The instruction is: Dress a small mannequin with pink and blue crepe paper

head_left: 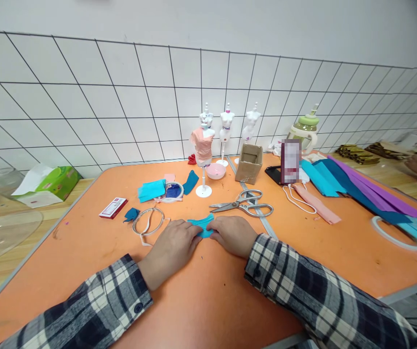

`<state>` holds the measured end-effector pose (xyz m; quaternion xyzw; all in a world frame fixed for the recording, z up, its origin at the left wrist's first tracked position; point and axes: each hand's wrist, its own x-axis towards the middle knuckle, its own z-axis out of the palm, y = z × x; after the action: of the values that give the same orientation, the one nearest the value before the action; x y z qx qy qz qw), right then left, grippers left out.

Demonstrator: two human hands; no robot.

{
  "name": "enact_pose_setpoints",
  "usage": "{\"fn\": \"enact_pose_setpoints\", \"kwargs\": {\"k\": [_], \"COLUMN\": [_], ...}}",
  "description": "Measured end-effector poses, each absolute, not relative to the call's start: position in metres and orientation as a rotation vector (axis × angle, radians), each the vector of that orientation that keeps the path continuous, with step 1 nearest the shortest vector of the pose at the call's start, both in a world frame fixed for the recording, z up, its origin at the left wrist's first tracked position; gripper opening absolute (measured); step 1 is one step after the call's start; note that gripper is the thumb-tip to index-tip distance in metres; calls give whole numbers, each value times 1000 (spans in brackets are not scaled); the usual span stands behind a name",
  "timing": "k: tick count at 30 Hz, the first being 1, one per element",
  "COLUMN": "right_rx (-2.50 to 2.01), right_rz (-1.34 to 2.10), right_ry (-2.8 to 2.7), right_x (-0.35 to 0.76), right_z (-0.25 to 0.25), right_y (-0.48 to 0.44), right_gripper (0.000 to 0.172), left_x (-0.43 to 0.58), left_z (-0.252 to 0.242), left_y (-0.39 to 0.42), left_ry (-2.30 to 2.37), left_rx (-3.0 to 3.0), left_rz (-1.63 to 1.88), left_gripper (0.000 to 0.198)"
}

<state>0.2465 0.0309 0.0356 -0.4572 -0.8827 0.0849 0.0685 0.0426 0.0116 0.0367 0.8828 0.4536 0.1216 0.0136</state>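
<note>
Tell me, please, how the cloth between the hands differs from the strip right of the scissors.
The held cloth is turquoise, while the strip is salmon pink. The held cloth is creased and pinched by the left hand and right hand; the strip lies with no hand on it. The held cloth's visible part looks shorter than the strip. Both look like thin fabric.
</note>
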Motion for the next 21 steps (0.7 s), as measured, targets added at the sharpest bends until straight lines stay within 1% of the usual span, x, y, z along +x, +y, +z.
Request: {"fn": "enact_pose_setpoints", "kwargs": {"k": [4, 10, 13, 16, 21], "right_rx": [-1355, -1362, -1375, -1393, -1351], "right_rz": [249, 235, 252, 269, 232], "right_ry": [-2669, -2692, -2653, -2633, -2671], "right_x": [246, 245, 245, 245, 245], "right_z": [35, 35, 35, 35, 35], "right_y": [31, 31, 31, 31, 31], "right_gripper": [18, 18, 14, 14, 17], "left_x": [43, 44, 43, 43, 43], "left_z": [38, 41, 40, 40, 40], "left_y": [12, 10, 10, 10, 12], "left_ry": [1407, 1400, 1408, 1407, 1390], "left_rx": [2792, 2833, 2797, 2759, 2771], "left_rz": [357, 339, 344, 383, 325], "left_gripper": [22, 24, 20, 17, 24]}}
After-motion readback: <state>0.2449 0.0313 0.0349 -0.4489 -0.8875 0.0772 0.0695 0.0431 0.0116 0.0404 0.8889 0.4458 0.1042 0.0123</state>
